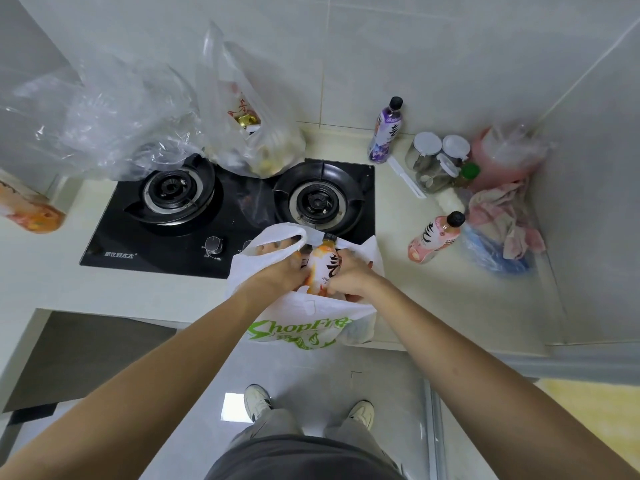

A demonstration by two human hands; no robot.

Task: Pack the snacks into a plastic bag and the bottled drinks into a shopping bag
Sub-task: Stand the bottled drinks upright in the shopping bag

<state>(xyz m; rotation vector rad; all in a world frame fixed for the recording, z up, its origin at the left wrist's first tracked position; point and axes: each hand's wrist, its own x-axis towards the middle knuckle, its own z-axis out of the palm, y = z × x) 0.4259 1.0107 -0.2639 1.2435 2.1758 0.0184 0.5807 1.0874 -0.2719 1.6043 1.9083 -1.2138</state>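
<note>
Orange bottle (320, 268) stood in white shopping bag (304, 327), right hand (349, 277) grip wrapped round it, left hand (280, 268) grip clutching the bag's handle, pink bottle (434, 239) waited on the surface (398, 289).

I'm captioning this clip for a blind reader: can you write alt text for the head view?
Both hands, left hand and right hand, lower an orange bottle into a white shopping bag at the counter's edge, in front of a black gas hob. A purple bottle and a pink bottle wait on the counter to the right.
</note>
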